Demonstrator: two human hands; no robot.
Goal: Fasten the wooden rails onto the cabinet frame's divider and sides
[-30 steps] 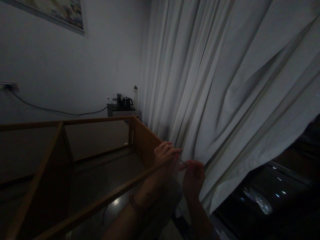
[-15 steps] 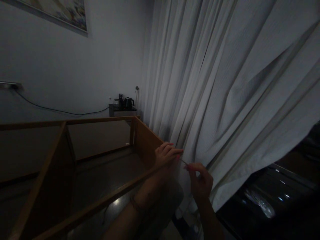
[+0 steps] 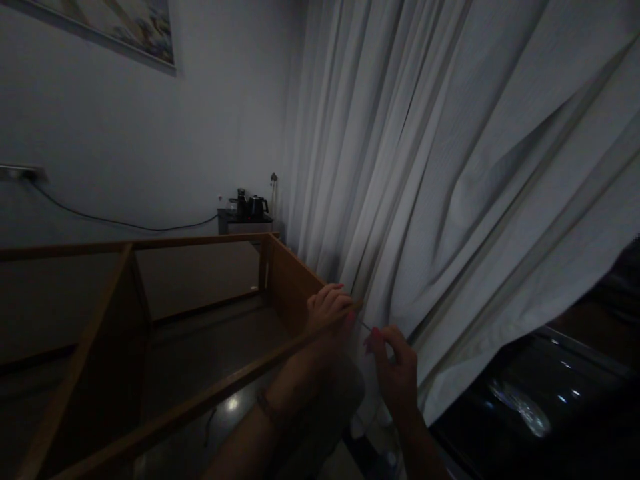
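A brown wooden frame (image 3: 220,392) with open compartments lies in front of me, its near right corner beside the curtain. My left hand (image 3: 327,308) is wrapped around that corner, fingers bent over the top edge and thumb below. My right hand (image 3: 397,373) is just to the right, pinching the outer end of a thin metal rod (image 3: 363,325). The rod slants up and left toward the frame's corner, where my left fingertips meet it. Whether its tip sits in the wood is hidden, and the dim light leaves its exact kind unclear.
A long white curtain (image 3: 400,167) hangs close along the right side. Beyond the frame, a small cabinet (image 3: 250,227) carries a black kettle (image 3: 257,205). A cable (image 3: 125,223) runs along the wall. Lower right, a dark glossy surface (image 3: 500,373) holds crumpled clear plastic (image 3: 523,407).
My right hand has shifted slightly left and its fingers have turned a little around the rod. My left hand has curled closer over the corner, its forefinger drawn in.
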